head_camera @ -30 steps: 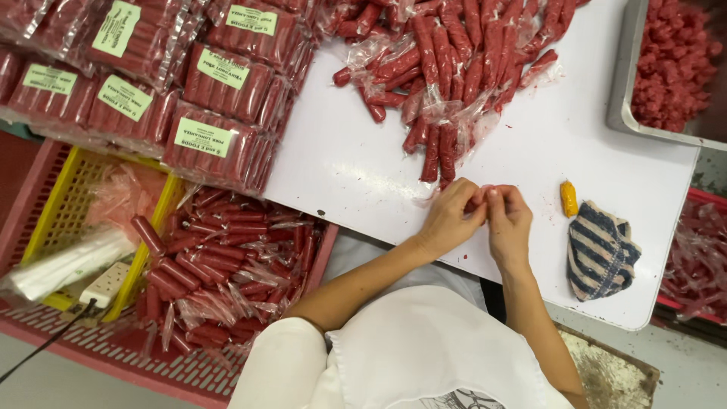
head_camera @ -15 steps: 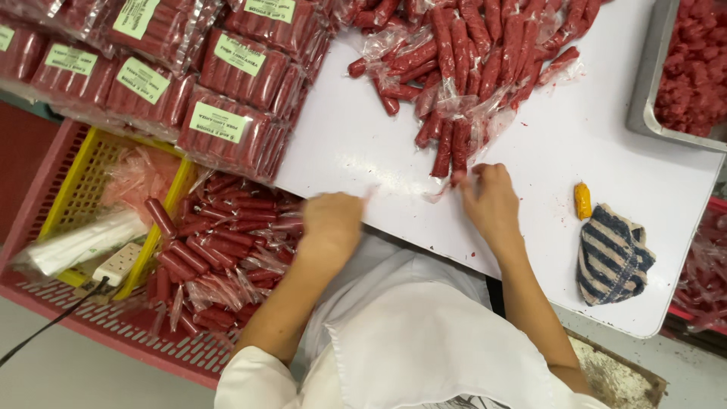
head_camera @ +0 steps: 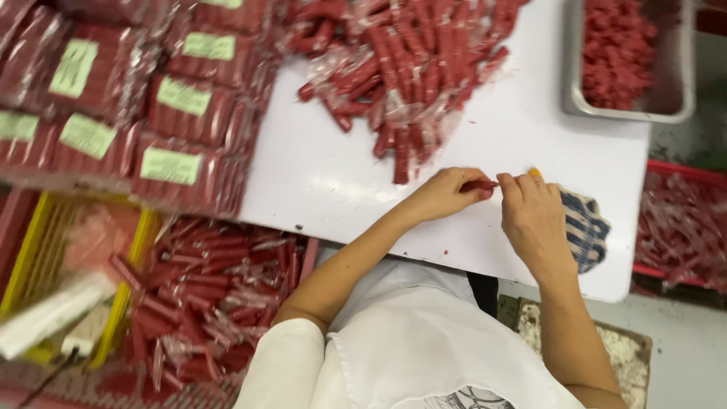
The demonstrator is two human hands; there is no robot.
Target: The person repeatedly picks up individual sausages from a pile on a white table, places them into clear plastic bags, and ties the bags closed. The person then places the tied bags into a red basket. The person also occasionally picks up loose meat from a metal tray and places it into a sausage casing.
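Left hand [head_camera: 447,193], right hand [head_camera: 530,216], slim red sausage [head_camera: 480,184] (pinched)

The person wears a white top with short sleeves. The sleeve [head_camera: 284,363] on the left arm ends above the elbow, so the arm below it is bare. Over the top lies a white apron [head_camera: 432,348] (or a bib of the same kind), smooth and a bit shiny, with a few soft folds. Low on its front is a small black drawing [head_camera: 469,399] made of curved lines, cut off by the picture's edge. The left hand [head_camera: 447,193] and the right hand [head_camera: 534,216] are bare, with no gloves or rings to be seen.
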